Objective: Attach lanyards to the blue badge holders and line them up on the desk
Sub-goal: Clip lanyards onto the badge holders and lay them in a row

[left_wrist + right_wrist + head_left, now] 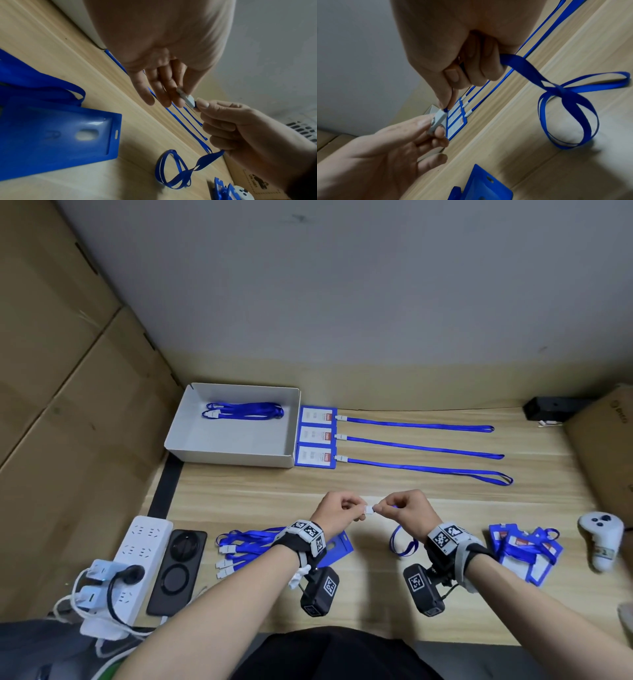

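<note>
A shallow white box (236, 451) sits at the back left of your wooden desk (411, 501), holding 1 bundle of folded blue lanyards (245, 410). Just right of the box, 3 finished badge holders (315, 436) lie stacked in a column, each with its lanyard stretched straight to the right.

Above the desk's middle, your left hand (337, 508) and right hand (406, 508) meet, both pinching the small white clip (369, 509) of 1 lanyard (402, 544); its ribbon runs through your curled right fingers and loops onto the desk. 1 empty blue holder (56, 136) lies face down beneath your left wrist. A loose pile of spare lanyards (239, 549) lies to your left, and a heap of holders (524, 549) to your right; I cannot count either.
</note>
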Motion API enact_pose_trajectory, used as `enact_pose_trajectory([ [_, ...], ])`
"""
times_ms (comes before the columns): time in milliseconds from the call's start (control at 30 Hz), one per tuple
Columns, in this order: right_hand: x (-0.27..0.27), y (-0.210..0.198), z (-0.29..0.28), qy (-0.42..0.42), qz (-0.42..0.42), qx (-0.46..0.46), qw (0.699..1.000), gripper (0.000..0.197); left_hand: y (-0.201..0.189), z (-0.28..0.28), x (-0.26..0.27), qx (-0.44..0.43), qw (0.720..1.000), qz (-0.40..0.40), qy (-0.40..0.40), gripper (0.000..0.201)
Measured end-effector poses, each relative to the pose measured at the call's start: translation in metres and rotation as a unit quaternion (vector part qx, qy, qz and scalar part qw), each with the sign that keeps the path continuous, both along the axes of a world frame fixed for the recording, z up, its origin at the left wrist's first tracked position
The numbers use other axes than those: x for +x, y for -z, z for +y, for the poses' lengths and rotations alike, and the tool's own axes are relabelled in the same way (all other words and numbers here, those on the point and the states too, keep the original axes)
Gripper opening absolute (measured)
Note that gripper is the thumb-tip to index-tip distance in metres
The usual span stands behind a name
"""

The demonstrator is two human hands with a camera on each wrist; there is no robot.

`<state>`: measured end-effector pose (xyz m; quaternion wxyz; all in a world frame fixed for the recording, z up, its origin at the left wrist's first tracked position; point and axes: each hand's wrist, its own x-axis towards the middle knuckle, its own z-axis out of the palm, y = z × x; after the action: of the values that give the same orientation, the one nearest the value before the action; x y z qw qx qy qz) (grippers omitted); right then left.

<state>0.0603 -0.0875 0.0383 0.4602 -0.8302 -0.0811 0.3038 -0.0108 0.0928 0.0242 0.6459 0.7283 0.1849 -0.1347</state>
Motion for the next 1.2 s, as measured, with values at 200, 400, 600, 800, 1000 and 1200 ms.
enact_pose_trajectory([
  [200,-0.007,-0.002,0.0,-0.019,0.002,-0.001,1.0,0.018,0.008,0.002,0.002,0.108,0.991,0.043,0.061,0.011],
  [400,0.003,-0.019,0.02,-0.08,0.013,-0.022,0.996,0.023,-0.013,0.029,0.007,0.239,0.968,0.07,0.02,0.013],
  [600,0.025,-0.054,0.089,-0.142,-0.003,-0.003,0.99,0.024,-0.044,0.105,0.013,0.293,0.948,0.083,-0.096,0.012],
  [800,0.035,-0.087,0.136,-0.134,-0.016,0.078,0.988,0.025,-0.056,0.15,0.016,0.274,0.943,0.07,-0.178,0.012],
  [1000,0.033,-0.052,0.098,-0.1,0.04,0.089,0.99,0.026,-0.022,0.121,0.015,0.204,0.966,0.08,-0.135,0.02],
  [1200,0.023,0.018,0.022,-0.05,0.024,-0.016,0.998,0.028,0.033,0.067,0.015,0.084,0.989,0.105,-0.053,0.016],
])
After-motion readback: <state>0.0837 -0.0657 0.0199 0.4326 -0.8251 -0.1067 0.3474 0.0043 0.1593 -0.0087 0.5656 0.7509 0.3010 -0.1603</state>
